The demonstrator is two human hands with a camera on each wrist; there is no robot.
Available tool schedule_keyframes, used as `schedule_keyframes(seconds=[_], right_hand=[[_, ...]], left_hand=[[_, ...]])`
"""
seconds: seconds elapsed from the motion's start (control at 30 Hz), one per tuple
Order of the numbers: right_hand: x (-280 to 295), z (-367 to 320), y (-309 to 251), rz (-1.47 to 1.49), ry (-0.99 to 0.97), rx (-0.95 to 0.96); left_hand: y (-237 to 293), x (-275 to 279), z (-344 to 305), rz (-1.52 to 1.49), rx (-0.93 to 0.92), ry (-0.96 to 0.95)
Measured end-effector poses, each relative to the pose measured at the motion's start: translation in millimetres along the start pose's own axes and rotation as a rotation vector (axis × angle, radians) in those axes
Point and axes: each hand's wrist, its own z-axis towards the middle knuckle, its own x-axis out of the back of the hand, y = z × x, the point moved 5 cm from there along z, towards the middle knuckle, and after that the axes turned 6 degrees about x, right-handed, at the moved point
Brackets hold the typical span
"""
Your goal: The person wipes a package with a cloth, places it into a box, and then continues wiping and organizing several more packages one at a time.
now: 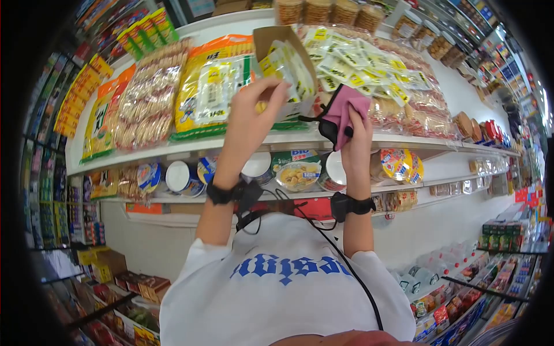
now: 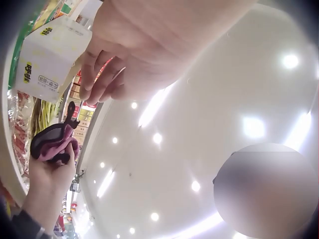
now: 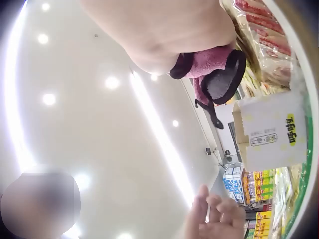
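In the head view a pink and black cloth item (image 1: pixel 348 109) is gripped by the right hand (image 1: pixel 358 135), its fingers curled round the fabric; a black strap sticks out to the left. The left hand (image 1: pixel 258 109) is raised in front of an open cardboard box (image 1: pixel 271 37) of small yellow-and-white packets, fingers loosely bent with nothing visible in them. The left wrist view shows the left hand (image 2: pixel 134 55) near the white box (image 2: pixel 52 55), with the cloth item (image 2: pixel 55 144) lower down. In the right wrist view the cloth (image 3: pixel 214 64) hangs from the right hand (image 3: pixel 169 30).
Loose packets (image 1: pixel 363 63) lie right of the box on the shelf (image 1: pixel 404 140). Large yellow snack bags (image 1: pixel 193 104) and wrapped biscuits (image 1: pixel 151 98) stand left. Round jars (image 1: pixel 288 11) line the back. Bowl noodles (image 1: pixel 297 170) fill the lower shelf.
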Motion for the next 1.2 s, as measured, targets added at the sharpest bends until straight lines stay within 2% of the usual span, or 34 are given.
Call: schedule_keyframes(seconds=[0.03,0.13,0.23,0.43,0.63,0.83,0.93,0.97,1.03,1.07,1.17,1.2], right_hand=[[0,-6,1,-0.033,-0.006,0.001],[-6,-23,-11,-0.106,0.009,0.012],[5,-26,-11,-0.095,0.001,-0.023],[9,-37,-23,-0.132,-0.009,0.068],[15,-34,-9,-0.115,-0.021,-0.021],[-3,-38,-7,0.005,-0.046,-0.082],[-23,-45,-3,0.025,-0.093,-0.029],[-31,-47,-3,0.063,-0.122,-0.051],[-51,-54,-7,0.243,-0.221,-0.211],[-44,-48,9,0.208,-0.272,-0.264],[-48,-47,23,0.100,-0.284,-0.208],[-52,-50,23,0.025,-0.332,-0.164]], left_hand=[[0,-2,13,0.159,-0.129,-0.003],[-26,-23,54,0.474,-0.164,-0.142],[-51,-52,85,0.582,-0.215,-0.244],[-70,-60,102,0.647,-0.015,-0.221],[-54,-41,93,0.436,-0.033,-0.185],[5,-8,56,0.053,-0.120,0.013],[29,-2,17,-0.309,0.000,-0.099],[27,-3,4,-0.357,0.049,-0.132],[15,-5,-21,-0.451,0.144,-0.192],[9,-4,-30,-0.434,0.158,-0.237],[-1,0,-43,-0.465,0.066,-0.065],[-4,3,-46,-0.516,0.141,-0.056]])
